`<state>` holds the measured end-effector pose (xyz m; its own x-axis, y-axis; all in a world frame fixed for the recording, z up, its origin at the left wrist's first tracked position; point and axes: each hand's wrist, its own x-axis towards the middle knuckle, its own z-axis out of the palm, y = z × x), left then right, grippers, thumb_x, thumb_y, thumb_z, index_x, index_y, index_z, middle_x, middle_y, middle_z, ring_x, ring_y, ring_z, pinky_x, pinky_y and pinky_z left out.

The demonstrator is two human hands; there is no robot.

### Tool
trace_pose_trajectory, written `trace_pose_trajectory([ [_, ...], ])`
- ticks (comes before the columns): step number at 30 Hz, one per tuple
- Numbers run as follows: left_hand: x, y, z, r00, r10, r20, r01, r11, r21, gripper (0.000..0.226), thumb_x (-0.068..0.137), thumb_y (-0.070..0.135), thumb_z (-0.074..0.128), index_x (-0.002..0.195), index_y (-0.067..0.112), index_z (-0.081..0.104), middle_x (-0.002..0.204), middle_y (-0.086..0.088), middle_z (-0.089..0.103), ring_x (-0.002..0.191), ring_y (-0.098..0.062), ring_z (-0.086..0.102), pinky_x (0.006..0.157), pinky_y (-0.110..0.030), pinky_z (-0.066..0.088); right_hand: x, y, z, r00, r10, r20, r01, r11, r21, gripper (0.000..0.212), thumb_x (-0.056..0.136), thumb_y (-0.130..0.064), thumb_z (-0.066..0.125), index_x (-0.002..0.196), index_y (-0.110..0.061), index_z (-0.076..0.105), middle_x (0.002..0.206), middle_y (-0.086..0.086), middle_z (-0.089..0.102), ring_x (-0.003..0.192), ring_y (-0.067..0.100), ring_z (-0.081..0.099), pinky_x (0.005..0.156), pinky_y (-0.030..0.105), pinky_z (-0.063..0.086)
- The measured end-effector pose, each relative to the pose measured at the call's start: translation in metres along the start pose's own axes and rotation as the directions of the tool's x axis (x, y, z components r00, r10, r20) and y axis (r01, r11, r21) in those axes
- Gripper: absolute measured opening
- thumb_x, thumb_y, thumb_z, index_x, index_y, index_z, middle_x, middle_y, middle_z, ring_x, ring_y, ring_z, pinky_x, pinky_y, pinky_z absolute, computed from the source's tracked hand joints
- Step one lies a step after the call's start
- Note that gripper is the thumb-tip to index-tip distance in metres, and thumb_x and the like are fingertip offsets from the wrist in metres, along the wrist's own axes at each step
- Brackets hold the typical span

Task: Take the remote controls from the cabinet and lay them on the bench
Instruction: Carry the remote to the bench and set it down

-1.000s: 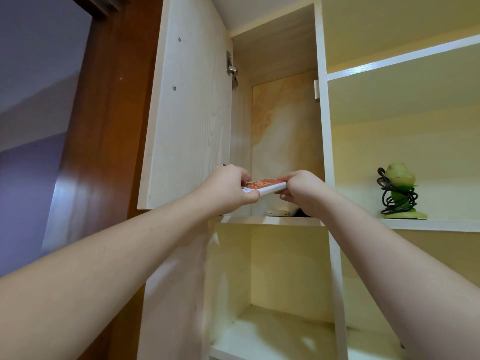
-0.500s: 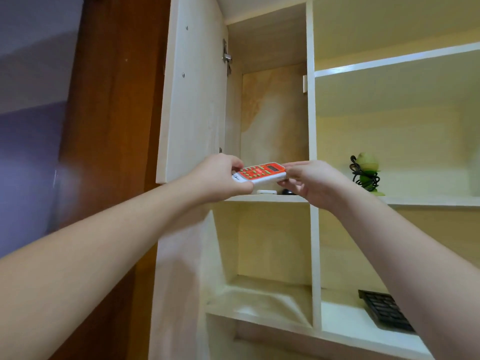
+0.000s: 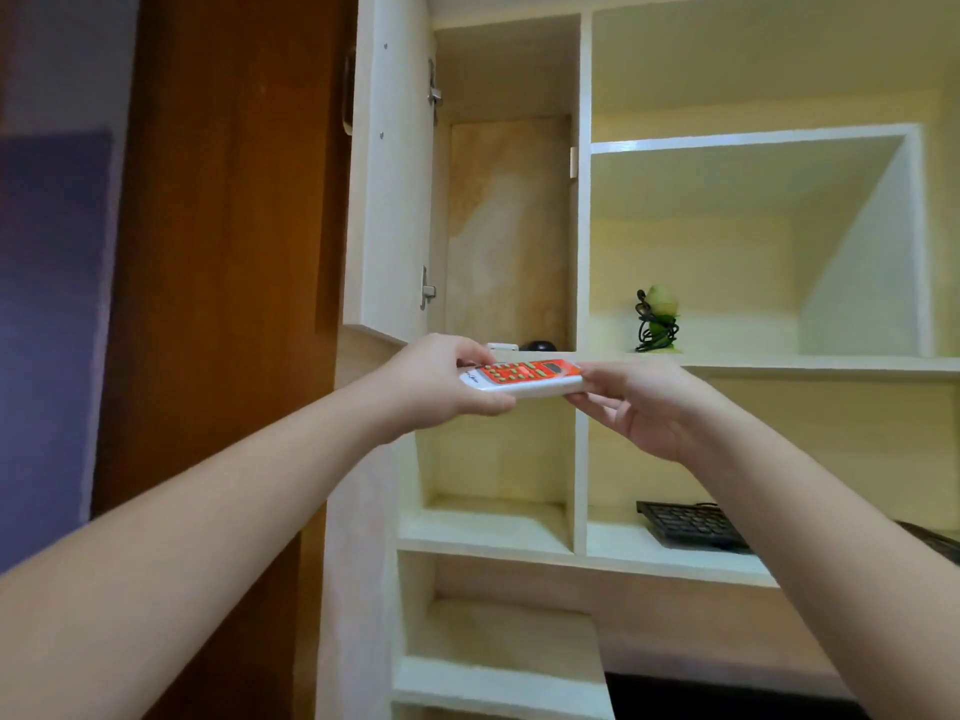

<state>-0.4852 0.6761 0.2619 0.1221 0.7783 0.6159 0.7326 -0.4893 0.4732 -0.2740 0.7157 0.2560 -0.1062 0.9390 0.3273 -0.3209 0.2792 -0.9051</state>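
Behind the remote (image 3: 522, 377), on the cabinet (image 3: 584, 200) shelf — two small items, hard to make out. Remote level, clear of shelf — left hand (image 3: 441, 387) clamped on near end, right hand (image 3: 649, 407) pinching far end.

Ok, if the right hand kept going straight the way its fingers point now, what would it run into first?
The right hand points leftward along the orange remote it already grips; beyond it, the left hand on the other end comes first, though depth is hard to judge.

Left hand (image 3: 441, 384): arm outstretched, fingers curled closed in a grip.
Right hand (image 3: 649, 407): arm outstretched, palm facing left, fingertips pinched in a grip.
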Motion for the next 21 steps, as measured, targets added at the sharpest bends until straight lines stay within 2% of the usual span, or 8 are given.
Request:
trace_pose_trajectory([
  [3,-0.01,0.003,0.008,0.996,-0.01,0.085,0.016,0.997,-0.073,0.055,0.069,0.041,0.083,0.119,0.03,0.064,0.102,0.009,0.067,0.089,-0.003,0.065,0.081,-0.023,0.056,-0.025,0.003,-0.01,0.996,0.06,-0.063,-0.056,0.997,0.056,0.014,0.089,0.005,0.058,0.101,0.011,0.06,0.092,0.022,0.068,0.081,0.027,0.07,0.068,0.031,0.059],
  [5,-0.016,0.006,0.016,0.992,-0.002,0.129,0.015,0.995,-0.098,0.054,0.069,0.04,0.083,0.119,0.03,0.064,0.101,0.011,0.066,0.091,-0.004,0.064,0.084,-0.027,0.056,-0.041,0.004,-0.019,0.992,0.094,-0.078,-0.088,0.993,0.081,0.018,0.089,0.003,0.058,0.105,0.011,0.059,0.088,0.024,0.069,0.076,0.028,0.071,0.066,0.03,0.06],
  [10,-0.031,0.022,0.043,0.971,0.05,0.234,-0.012,0.986,-0.164,0.052,0.07,0.036,0.084,0.118,0.033,0.064,0.097,0.015,0.065,0.088,-0.003,0.062,0.068,-0.018,0.047,-0.081,0.005,-0.054,0.986,0.103,-0.132,-0.093,0.992,0.08,0.025,0.088,0.002,0.059,0.112,0.011,0.059,0.101,0.026,0.069,0.083,0.029,0.072,0.073,0.033,0.059],
  [12,-0.035,0.031,0.056,0.958,0.07,0.279,-0.023,0.986,-0.167,0.054,0.07,0.038,0.084,0.119,0.035,0.063,0.1,0.014,0.064,0.089,-0.004,0.061,0.067,-0.018,0.045,-0.099,0.005,-0.07,0.982,0.119,-0.149,-0.106,0.99,0.096,0.025,0.088,0.001,0.059,0.112,0.01,0.059,0.105,0.027,0.069,0.089,0.03,0.071,0.074,0.032,0.059],
  [17,-0.048,0.065,0.098,0.912,0.148,0.382,-0.076,0.977,-0.198,0.055,0.068,0.039,0.084,0.119,0.037,0.063,0.106,0.012,0.066,0.091,-0.004,0.064,0.078,-0.019,0.051,-0.152,0.002,-0.118,0.957,0.154,-0.246,-0.128,0.985,0.117,0.016,0.087,-0.002,0.061,0.101,0.007,0.061,0.097,0.027,0.071,0.093,0.033,0.07,0.074,0.034,0.059],
  [21,-0.065,0.106,0.137,0.87,0.245,0.427,-0.148,0.957,-0.249,0.051,0.07,0.038,0.083,0.117,0.039,0.063,0.108,0.017,0.065,0.091,0.001,0.062,0.065,-0.009,0.045,-0.202,-0.008,-0.162,0.939,0.164,-0.301,-0.123,0.981,0.153,0.021,0.087,-0.002,0.061,0.105,0.009,0.061,0.102,0.028,0.07,0.098,0.033,0.069,0.076,0.034,0.059],
])
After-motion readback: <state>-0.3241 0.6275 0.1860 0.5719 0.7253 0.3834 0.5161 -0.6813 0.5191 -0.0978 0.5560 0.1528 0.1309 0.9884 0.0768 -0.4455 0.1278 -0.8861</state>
